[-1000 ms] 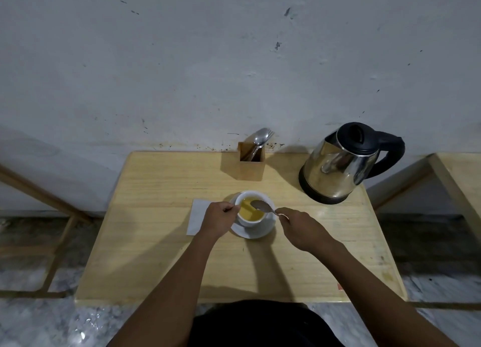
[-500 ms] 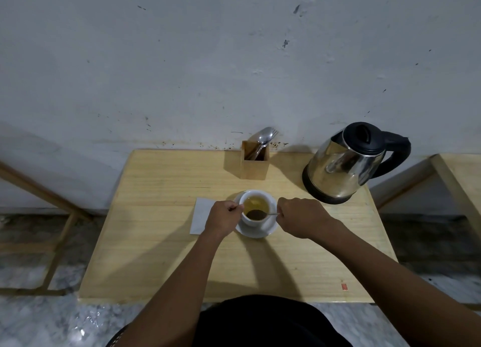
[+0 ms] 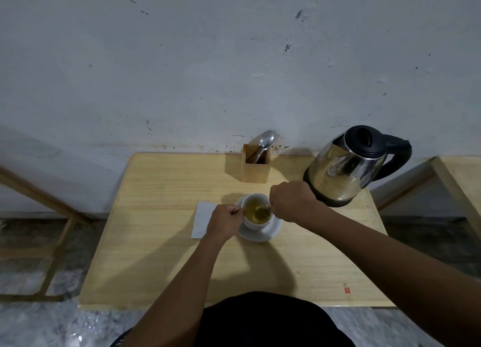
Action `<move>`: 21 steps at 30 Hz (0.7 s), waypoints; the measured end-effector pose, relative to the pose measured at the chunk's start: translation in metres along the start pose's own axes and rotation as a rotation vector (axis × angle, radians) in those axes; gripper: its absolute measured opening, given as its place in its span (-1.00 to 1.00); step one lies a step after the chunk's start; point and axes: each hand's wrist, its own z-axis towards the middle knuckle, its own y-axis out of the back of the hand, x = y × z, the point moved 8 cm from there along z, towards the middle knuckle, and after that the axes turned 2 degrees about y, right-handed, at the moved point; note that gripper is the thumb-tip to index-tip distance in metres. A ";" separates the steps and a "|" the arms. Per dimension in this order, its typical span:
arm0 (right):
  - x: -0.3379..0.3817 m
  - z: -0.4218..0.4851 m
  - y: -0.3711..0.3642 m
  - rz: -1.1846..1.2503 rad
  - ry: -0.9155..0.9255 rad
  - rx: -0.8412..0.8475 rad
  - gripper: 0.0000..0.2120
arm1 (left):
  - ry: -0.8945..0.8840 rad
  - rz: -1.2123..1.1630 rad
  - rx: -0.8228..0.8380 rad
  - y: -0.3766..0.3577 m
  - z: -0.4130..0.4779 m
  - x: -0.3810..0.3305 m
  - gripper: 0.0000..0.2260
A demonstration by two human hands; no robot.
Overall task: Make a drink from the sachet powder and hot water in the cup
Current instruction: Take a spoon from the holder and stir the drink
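Note:
A white cup [image 3: 254,223] stands on a white saucer [image 3: 270,233] in the middle of the wooden table [image 3: 161,242]. It holds a yellowish-green drink. My left hand [image 3: 226,223] grips the cup's handle from the left. My right hand [image 3: 292,200] is closed on a metal spoon [image 3: 263,211] whose bowl dips into the drink. A white paper sachet [image 3: 201,219] lies flat to the left of the cup, partly hidden by my left hand. The steel kettle [image 3: 346,169] with a black lid and handle stands at the back right, just behind my right hand.
A wooden cutlery holder [image 3: 255,168] with spoons stands against the wall behind the cup. A second wooden table [image 3: 463,174] edges in at the right. A wooden frame [image 3: 39,198] stands on the stone floor at the left.
My right hand has risen and moved back towards the kettle, swinging the spoon inside the cup. My left hand has stayed on the cup's handle.

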 end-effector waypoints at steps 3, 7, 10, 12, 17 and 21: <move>0.012 0.000 0.002 0.028 0.033 0.005 -0.82 | 0.017 -0.014 0.004 0.000 0.000 0.002 -0.73; 0.016 0.003 0.006 0.008 0.004 -0.038 -0.85 | 0.020 -0.003 -0.001 -0.001 0.002 0.004 -0.70; 0.011 0.004 0.008 -0.030 0.004 -0.038 -0.84 | 0.013 0.000 0.003 -0.001 0.002 0.003 -0.69; 0.007 0.003 0.008 -0.038 -0.009 -0.024 -0.85 | 0.008 -0.013 0.003 0.000 0.002 0.003 -0.67; 0.006 0.003 0.003 0.004 -0.007 0.014 -0.82 | 0.014 -0.009 0.013 -0.001 0.003 0.002 -0.64; 0.009 0.010 -0.001 0.099 -0.015 -0.002 -0.79 | 0.019 -0.002 0.021 0.000 0.004 0.004 -0.70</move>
